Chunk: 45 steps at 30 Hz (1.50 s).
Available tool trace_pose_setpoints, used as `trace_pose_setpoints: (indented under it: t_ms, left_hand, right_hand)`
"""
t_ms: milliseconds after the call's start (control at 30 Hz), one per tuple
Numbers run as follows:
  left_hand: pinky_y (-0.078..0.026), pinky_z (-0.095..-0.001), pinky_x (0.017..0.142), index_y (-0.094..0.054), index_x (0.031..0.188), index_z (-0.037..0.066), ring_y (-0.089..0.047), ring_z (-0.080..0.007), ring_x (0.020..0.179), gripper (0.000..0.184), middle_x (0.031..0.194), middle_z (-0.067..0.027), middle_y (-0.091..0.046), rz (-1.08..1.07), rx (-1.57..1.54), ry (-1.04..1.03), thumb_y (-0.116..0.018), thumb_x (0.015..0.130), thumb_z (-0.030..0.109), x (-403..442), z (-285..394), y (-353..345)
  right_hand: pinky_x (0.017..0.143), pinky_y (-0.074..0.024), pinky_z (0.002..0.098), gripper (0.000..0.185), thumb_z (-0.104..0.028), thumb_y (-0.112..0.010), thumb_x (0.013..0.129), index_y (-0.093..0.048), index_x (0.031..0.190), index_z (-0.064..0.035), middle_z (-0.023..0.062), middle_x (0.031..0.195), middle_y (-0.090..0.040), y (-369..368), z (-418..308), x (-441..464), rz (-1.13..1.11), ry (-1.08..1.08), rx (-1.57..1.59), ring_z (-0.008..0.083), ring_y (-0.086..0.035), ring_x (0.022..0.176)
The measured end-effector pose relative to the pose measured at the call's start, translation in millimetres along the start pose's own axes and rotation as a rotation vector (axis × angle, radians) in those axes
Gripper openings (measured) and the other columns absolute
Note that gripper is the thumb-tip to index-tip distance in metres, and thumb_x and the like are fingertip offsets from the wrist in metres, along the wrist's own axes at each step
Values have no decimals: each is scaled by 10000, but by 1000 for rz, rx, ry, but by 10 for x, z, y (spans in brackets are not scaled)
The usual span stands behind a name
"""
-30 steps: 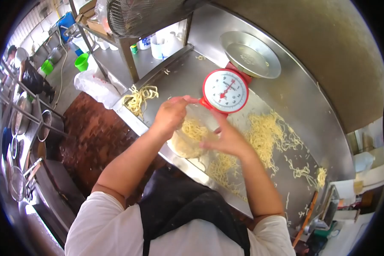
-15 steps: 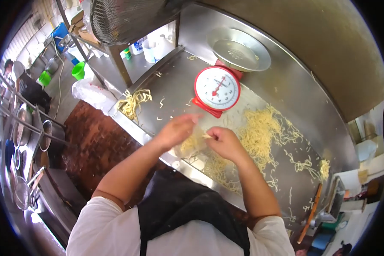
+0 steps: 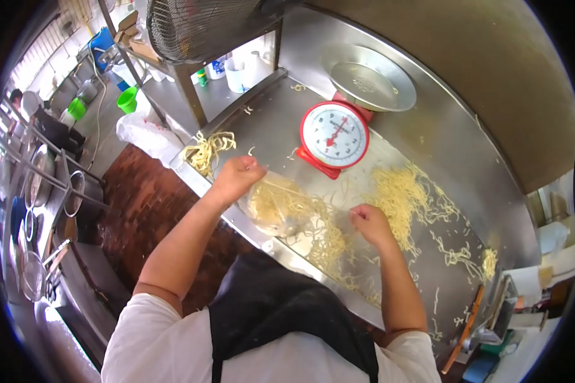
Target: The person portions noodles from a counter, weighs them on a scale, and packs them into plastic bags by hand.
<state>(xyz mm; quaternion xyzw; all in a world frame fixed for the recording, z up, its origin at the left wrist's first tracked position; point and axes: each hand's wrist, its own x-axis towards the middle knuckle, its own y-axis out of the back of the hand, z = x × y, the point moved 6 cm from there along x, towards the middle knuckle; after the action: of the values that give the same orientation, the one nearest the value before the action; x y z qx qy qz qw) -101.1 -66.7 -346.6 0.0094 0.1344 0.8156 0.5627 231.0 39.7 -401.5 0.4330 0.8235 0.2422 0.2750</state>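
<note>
A clear plastic bag of yellow noodles (image 3: pixel 273 203) hangs low over the front edge of the metal worktop. My left hand (image 3: pixel 237 177) is closed on one upper corner of it. On the other side my right hand (image 3: pixel 372 225) is closed too, and the bag's see-through edge stretches across to its fingers. Loose noodles (image 3: pixel 399 198) are heaped just beyond the right hand, with more strands spread below the bag. Behind the bag stands a red dial scale (image 3: pixel 334 135) with a round metal pan (image 3: pixel 368 78) on top.
Thicker noodles (image 3: pixel 207 152) lie at the worktop's left corner. A white plastic bag (image 3: pixel 148 139) hangs beside it. A large fan (image 3: pixel 204 29) stands at the back left. On the right rests a wooden stick (image 3: pixel 464 329). Another person (image 3: pixel 51 127) is at the far left.
My hands have moved apart, the left one outward to the left and the right one to the right and slightly down. The bag is now spread wide between them.
</note>
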Motion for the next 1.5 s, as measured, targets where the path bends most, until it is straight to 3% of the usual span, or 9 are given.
trace_pose_setpoints:
  t_ms: [400,467,733,833,933,1133,1233,1333,1500]
  left_hand:
    - [-230,-229,400,-591,851,81,-331,-56,424,316,560,42,-440,-268,-788,266,-541,922,385,-74,-113,-585]
    - [-327,-188,492,-599,1025,68,-453,-47,578,506,765,29,-556,-538,-917,163,-502,903,550,-146,-70,-645]
    - [-454,-272,647,-615,957,31,-526,-55,734,309,768,61,-570,-600,-332,-175,-634,895,334,-222,234,-768]
    - [-485,-308,706,-626,947,38,-616,-121,792,278,830,-26,-649,-628,213,-45,-584,916,311,-170,228,-587]
    - [-501,-382,720,-635,890,49,-656,-262,818,292,813,-126,-670,-512,1064,-319,-563,886,332,-152,419,-367]
    - [-505,-437,727,-660,903,76,-634,-359,823,251,814,-164,-657,-480,1437,-111,-575,810,293,71,96,-51]
    - [-518,-398,685,-669,953,55,-658,-294,754,258,774,-132,-664,-339,1016,-496,-571,834,261,-39,254,-27]
    - [-484,-313,616,-665,1012,37,-600,-163,670,277,732,-52,-628,-482,110,-258,-556,878,254,1,105,-305]
    - [-363,-227,521,-644,996,24,-453,-68,592,305,666,26,-511,-494,-125,94,-525,928,296,-90,-60,-819]
  right_hand:
    - [632,-465,220,187,-157,-598,897,-640,991,0,9,787,-633,-438,-2043,76,-345,303,613,67,-575,697]
    - [606,-461,213,200,-174,-588,907,-629,1010,-8,0,800,-634,-496,-2074,155,-369,288,713,54,-573,686]
    - [644,-483,222,282,-218,-624,889,-621,1080,-10,27,875,-663,-373,-1825,200,-335,117,647,75,-601,694]
    - [661,-504,277,457,-295,-685,830,-569,1152,8,67,956,-652,-369,-1519,197,-263,210,380,139,-623,748]
    - [707,-519,359,616,-349,-715,767,-509,1230,2,113,1036,-635,-796,-988,127,-169,440,40,255,-643,800]
    - [742,-502,441,405,-298,-634,744,-622,1071,-61,172,921,-646,-847,-1040,-8,-70,216,-367,361,-626,833]
    - [717,-488,443,259,-274,-600,745,-658,872,-56,179,805,-635,-621,-970,18,-142,159,-307,353,-616,802]
    - [690,-475,437,264,-267,-596,753,-647,867,-35,187,810,-632,-383,-1273,-45,-196,216,-221,366,-607,763]
    - [627,-462,377,245,-237,-629,762,-637,882,-23,158,736,-620,-364,-1596,11,-122,221,1,284,-602,674]
